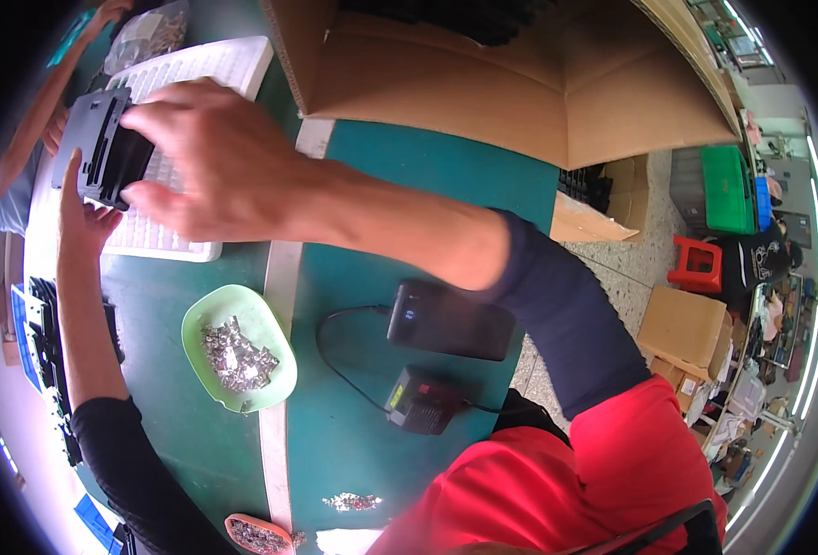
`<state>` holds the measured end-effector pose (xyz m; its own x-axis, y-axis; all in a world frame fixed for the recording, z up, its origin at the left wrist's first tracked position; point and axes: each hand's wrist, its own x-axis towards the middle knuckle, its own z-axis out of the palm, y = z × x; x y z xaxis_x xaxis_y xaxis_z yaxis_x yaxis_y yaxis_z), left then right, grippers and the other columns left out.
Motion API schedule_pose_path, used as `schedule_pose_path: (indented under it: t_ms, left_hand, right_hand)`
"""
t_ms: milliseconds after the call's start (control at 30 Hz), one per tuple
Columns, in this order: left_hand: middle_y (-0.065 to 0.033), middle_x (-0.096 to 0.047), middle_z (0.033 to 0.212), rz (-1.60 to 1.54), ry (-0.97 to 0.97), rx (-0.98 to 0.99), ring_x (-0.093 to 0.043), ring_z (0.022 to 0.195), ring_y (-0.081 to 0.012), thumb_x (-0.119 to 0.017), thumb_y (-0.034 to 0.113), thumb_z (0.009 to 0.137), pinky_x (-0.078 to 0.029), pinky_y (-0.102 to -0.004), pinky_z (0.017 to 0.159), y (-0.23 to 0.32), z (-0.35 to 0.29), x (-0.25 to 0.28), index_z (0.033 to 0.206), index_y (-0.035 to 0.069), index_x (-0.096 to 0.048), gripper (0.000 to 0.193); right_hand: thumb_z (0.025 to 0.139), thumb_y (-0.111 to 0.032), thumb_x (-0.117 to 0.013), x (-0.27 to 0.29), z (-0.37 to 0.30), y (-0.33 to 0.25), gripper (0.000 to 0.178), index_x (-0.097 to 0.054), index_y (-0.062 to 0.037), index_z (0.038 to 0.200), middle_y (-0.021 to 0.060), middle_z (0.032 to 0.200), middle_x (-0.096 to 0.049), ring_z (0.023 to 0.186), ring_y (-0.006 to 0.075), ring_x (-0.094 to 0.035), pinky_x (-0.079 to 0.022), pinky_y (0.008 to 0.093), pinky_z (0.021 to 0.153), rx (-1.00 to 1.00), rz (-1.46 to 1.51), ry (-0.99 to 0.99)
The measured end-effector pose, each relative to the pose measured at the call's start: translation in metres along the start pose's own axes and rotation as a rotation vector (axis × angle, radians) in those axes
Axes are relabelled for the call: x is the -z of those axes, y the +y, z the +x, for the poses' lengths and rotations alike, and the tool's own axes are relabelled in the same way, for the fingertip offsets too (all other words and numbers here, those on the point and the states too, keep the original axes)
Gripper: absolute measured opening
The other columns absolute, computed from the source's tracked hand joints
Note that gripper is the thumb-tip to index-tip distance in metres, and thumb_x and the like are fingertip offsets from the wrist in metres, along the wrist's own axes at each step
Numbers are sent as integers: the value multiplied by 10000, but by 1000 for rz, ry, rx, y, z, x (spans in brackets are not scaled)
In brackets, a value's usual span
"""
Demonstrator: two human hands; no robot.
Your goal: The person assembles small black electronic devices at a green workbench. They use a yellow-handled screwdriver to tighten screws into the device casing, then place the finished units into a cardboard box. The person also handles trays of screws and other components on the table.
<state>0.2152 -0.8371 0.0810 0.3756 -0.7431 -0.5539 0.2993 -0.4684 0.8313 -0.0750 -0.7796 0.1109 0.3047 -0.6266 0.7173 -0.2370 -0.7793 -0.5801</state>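
Both arms reach to the far left, over a white gridded tray (pixel 242 69). My right hand (pixel 210 162), slightly blurred, is closed with thumb and fingers on the edge of some black plastic parts (pixel 104 143), flat and slotted, held together like a small stack. My left hand (pixel 85 222) is at their near left edge, thumb along the flat face and fingers curled underneath. Both hands support the parts above the tray. The parts' underside is hidden.
A green bowl (pixel 284 356) of small metal pieces stands on the green table (pixel 409 185). Nearby lie a black power bank (pixel 450 319) and a cabled black device (pixel 423 402). A large cardboard box (pixel 446 88) is at the far side. Another person's arm (pixel 34 129) is at upper left.
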Motion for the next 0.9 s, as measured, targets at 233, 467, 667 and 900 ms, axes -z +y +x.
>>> schedule_pose_path:
  t_ms: [233,467,667,900]
  left_hand:
    - [-86,-675,1032,868,321,-1219,-642,930,-155,-614,341,948,-502,-275,854,-29,-119,-35,1134,63,-653,336]
    - [-146,-712,980,713,-496,-976,-693,903,-213,-567,119,894,-532,-313,820,-80,-162,-190,1084,10,-669,241]
    - [-145,-635,1143,590,-580,-521,-617,1058,-224,-610,104,892,-492,-302,923,-118,-99,-302,1187,-45,-602,331]
    - [-182,-529,1223,-117,-717,-204,-569,1082,-275,-701,148,839,-518,-387,931,-145,-68,-374,1286,-57,-465,545]
  right_hand:
    - [907,-132,-547,184,-81,68,197,-672,17,934,110,887,-686,827,163,-646,-531,311,768,-751,276,561]
    - [961,-239,-465,292,-86,288,378,-535,16,1232,171,1209,-595,1116,302,-566,-480,465,941,-1196,458,858]
    - [951,-317,-507,289,-66,274,407,-556,-32,1237,156,1169,-615,1048,288,-602,-516,447,875,-1202,429,658]
    - [958,-422,-518,295,-53,284,442,-569,-89,1244,148,1134,-632,991,282,-634,-557,444,810,-1220,229,632]
